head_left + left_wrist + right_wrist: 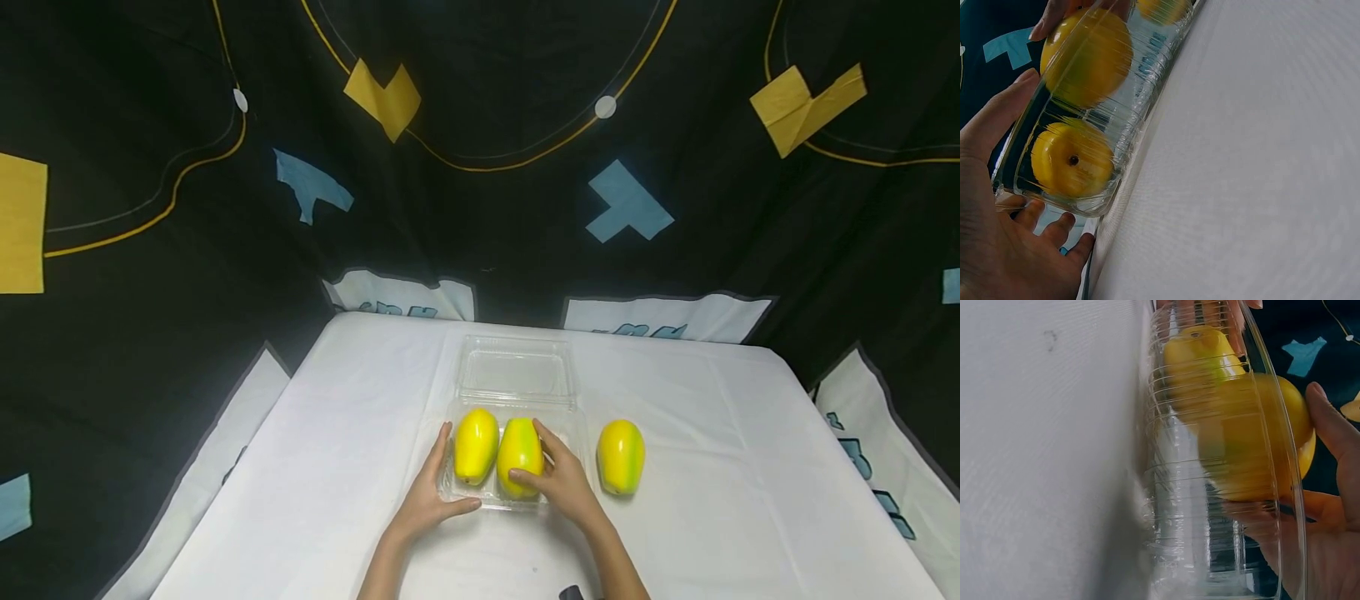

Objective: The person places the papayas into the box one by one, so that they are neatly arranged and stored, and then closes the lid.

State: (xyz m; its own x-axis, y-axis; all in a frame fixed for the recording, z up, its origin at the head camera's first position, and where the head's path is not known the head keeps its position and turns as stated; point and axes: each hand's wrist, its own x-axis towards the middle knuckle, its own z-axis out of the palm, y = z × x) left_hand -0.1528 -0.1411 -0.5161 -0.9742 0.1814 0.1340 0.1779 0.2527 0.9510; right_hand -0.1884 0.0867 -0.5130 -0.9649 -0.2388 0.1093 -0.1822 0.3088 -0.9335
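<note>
A clear plastic clamshell box [486, 503] lies on the table with its lid [516, 371] folded back. One yellow papaya [476, 446] sits in the left side of its base. My right hand [564, 483] grips a second, yellow-green papaya [519, 454] at the right side of the base, thumb on the near face and fingers along its right. At the box's near left corner, my left hand [426, 504] spreads its thumb and extended fingers along the edges. Through the box wall, the left wrist view shows the dark-tipped end of the left papaya [1072, 159].
A third papaya [621, 457] lies on the white tablecloth [720, 500] to the right of the box. A small dark object [572, 592] shows at the bottom edge, by the right forearm. Behind the table hangs a dark patterned cloth [510, 242].
</note>
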